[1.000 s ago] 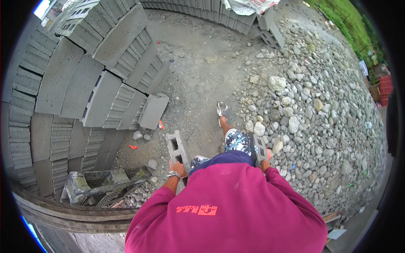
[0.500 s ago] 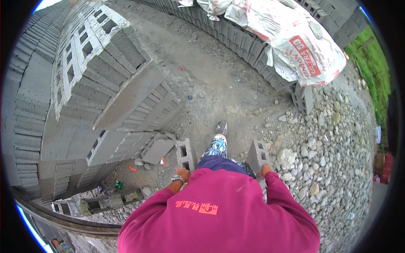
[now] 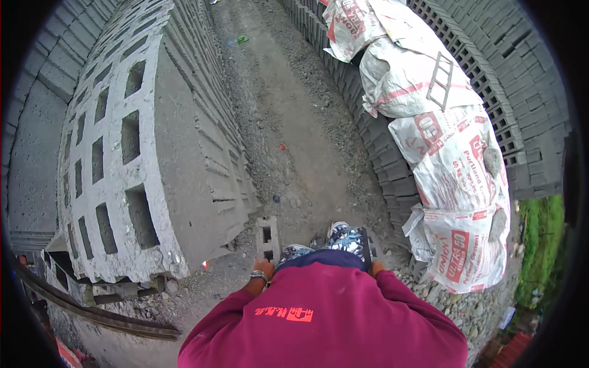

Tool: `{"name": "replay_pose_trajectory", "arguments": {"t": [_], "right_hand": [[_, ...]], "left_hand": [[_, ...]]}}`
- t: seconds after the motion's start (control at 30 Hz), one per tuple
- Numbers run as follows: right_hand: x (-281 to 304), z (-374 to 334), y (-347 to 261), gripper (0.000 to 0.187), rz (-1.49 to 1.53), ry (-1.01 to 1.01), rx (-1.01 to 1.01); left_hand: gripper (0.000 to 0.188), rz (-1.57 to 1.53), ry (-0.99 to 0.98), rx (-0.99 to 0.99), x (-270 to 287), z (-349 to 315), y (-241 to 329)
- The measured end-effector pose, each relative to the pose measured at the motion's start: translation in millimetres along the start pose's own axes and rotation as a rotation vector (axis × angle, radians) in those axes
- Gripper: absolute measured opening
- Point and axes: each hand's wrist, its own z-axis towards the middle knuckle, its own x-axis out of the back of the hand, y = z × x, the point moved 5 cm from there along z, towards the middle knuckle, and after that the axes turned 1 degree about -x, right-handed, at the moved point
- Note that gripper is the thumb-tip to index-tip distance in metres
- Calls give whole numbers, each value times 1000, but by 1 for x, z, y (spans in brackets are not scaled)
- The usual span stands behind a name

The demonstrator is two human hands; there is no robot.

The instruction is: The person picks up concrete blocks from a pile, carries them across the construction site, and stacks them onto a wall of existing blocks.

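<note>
Looking down from the head camera, the person in a magenta sweatshirt (image 3: 325, 319) carries one hollow concrete block in each hand.

Left hand (image 3: 264, 268): clenched on the near end of the left block (image 3: 267, 236), with a metal wristwatch (image 3: 260, 276) on the wrist just behind it. This block hangs beside the person's left leg, its two square cavities facing up, and it sits just right of the big block stack (image 3: 123, 159).

Right hand (image 3: 375, 268): only partly visible at the sweatshirt cuff, closed on the near end of the right block (image 3: 368, 242). That block is mostly hidden by the patterned shorts (image 3: 346, 239) and the body, so its full outline cannot be made out.

Surroundings, taken from the big block stack: its top course shows rows of open cavities, and its side wall borders the dirt path (image 3: 288, 122) that runs ahead of the person. Across the path from the stack stands a second wall of blocks (image 3: 491, 73), with white cement sacks (image 3: 442, 141) piled against it. A curved dark rail (image 3: 92, 313) lies below the stack's near corner. Loose gravel (image 3: 448, 300) lies under the sacks, to the right of the person.
</note>
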Motion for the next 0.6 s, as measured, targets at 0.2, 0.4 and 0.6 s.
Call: {"name": "replay_pose_trajectory", "arguments": {"t": [0.2,0.4,0.6], "right_hand": [[126,159,-16,27,123,97,126],[311,308,-121,33,-51,14,256],[470,369,-258,31,-230,-63,204]], "left_hand": [[24,-59,84,113,84,93,10],[33,-314,58,159,174,177,-19],[30,-374,-2,225,307,259,-67]]}}
